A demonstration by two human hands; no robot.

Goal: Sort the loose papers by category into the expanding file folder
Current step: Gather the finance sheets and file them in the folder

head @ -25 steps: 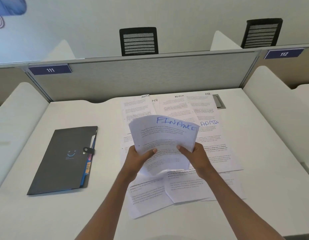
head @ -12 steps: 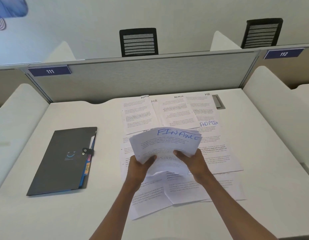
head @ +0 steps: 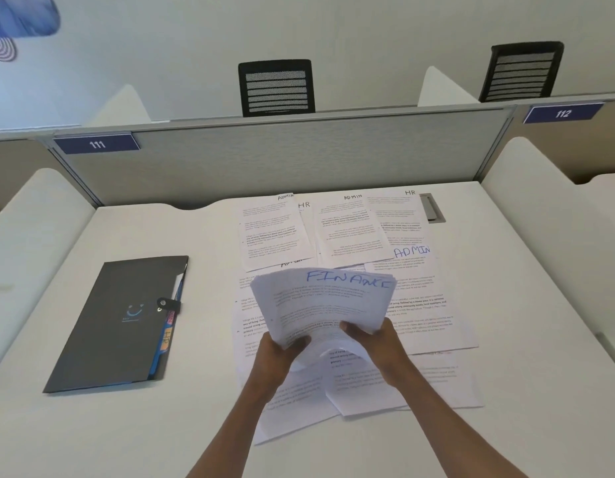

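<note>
Head view
Stack (head: 325,305): was held above the desk (head: 540,305), gripped at its near edge; top sheet was marked FINANCE.
Left hand (head: 280,357): was clamped on the stack's near-left corner.
Right hand (head: 380,346): was clamped on its near-right edge.
Papers (head: 420,305): were spread overlapping beneath the hands, up to the divider (head: 264,167).
Folder (head: 116,326): was lying shut, well left of the papers.
Open room: bare desk was seen between folder and papers, and along the near edge.

Even, bright, diffuse light; no glare. Faint soft shadows on the tabletop (head: 506,305) under the papers (head: 420,305) toward 6 o'clock. Wide-angle bend: partition (head: 282,160) rail bows, edges lean outward. Blue smear at 10 o'clock is blurred. Small print is soft, unreadable; handwritten headings are legible.
</note>
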